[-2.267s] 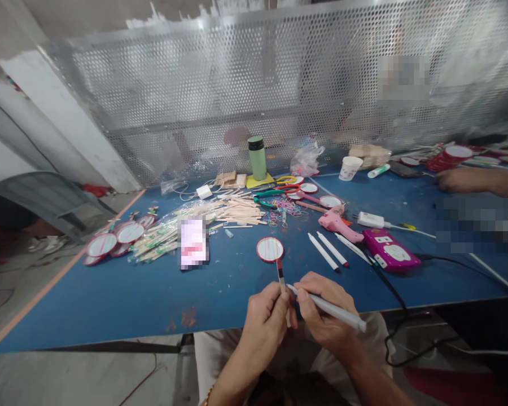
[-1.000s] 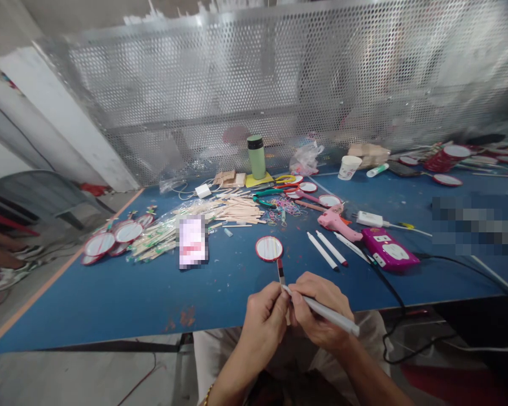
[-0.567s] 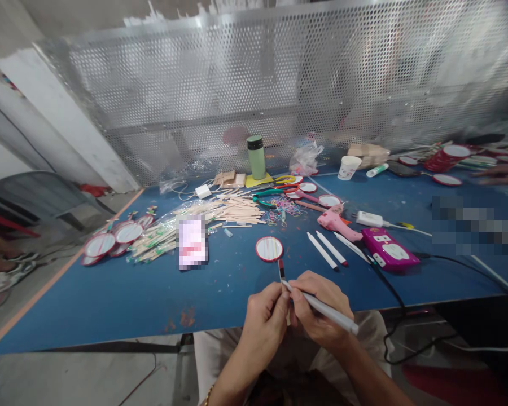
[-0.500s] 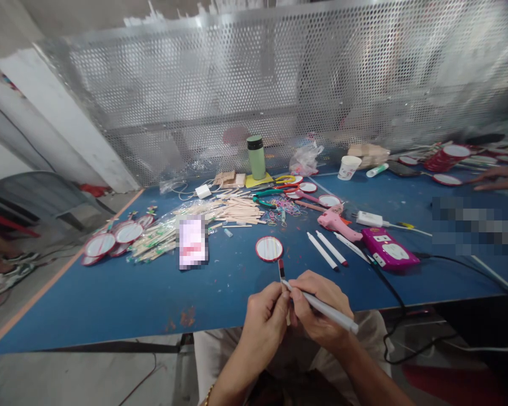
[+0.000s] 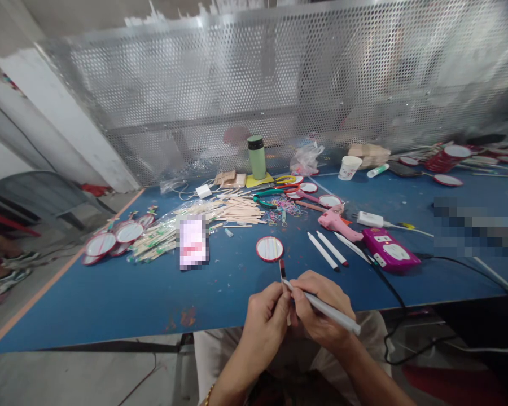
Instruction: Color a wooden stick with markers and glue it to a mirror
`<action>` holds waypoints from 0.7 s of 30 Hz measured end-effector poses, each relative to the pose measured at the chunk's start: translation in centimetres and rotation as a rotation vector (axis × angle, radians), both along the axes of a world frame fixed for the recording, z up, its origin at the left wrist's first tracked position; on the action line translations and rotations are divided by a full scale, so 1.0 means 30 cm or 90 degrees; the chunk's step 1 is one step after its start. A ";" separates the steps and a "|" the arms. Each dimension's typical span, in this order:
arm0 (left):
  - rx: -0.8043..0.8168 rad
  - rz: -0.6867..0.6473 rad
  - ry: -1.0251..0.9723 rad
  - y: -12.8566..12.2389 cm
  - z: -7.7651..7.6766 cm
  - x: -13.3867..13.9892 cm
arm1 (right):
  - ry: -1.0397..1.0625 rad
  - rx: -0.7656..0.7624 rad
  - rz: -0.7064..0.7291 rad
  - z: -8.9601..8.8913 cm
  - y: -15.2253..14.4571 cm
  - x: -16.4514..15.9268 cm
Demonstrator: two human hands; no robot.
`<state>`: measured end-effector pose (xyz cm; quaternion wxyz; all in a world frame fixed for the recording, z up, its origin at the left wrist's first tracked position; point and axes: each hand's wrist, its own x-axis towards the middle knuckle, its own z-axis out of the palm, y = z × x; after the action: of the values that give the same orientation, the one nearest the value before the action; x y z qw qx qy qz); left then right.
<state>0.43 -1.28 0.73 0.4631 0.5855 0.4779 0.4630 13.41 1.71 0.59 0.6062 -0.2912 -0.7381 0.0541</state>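
Note:
Between its thumb and fingers my left hand [image 5: 266, 316] pinches a thin wooden stick [image 5: 282, 270], whose upper end is coloured dark red and black. My right hand [image 5: 319, 330] is closed around a white marker pen [image 5: 334, 316], its tip touching or very near the stick just below the black part. Both hands are close together over the table's front edge. Just beyond them a round white disc [image 5: 270, 249] with a red rim lies flat. To the right lie several white markers [image 5: 323, 251].
A pile of wooden sticks [image 5: 239, 210] and red-rimmed discs [image 5: 100, 245] lie left. Behind are a green bottle [image 5: 257, 160], pliers [image 5: 275, 192] and rubber bands [image 5: 290, 208]. A pink glue gun [image 5: 341, 224], purple power strip [image 5: 389, 248] and paper cup [image 5: 349, 168] are right.
Another person's hand at the far right has gone out of view. My hands, the stick and the marker have barely moved.

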 end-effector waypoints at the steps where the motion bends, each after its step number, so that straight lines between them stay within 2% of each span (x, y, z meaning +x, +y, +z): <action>1: -0.002 -0.005 -0.002 0.000 -0.001 -0.001 | -0.001 -0.003 0.003 -0.001 0.001 -0.001; 13: -0.010 0.008 0.008 0.000 -0.001 0.002 | -0.014 0.002 -0.020 0.013 -0.004 -0.002; 21: -0.015 0.002 0.003 -0.003 -0.002 0.003 | 0.000 0.001 -0.007 -0.001 0.003 -0.004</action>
<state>0.51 -1.37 0.67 0.4680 0.5803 0.4851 0.4570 13.28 1.81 0.57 0.6064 -0.2947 -0.7368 0.0502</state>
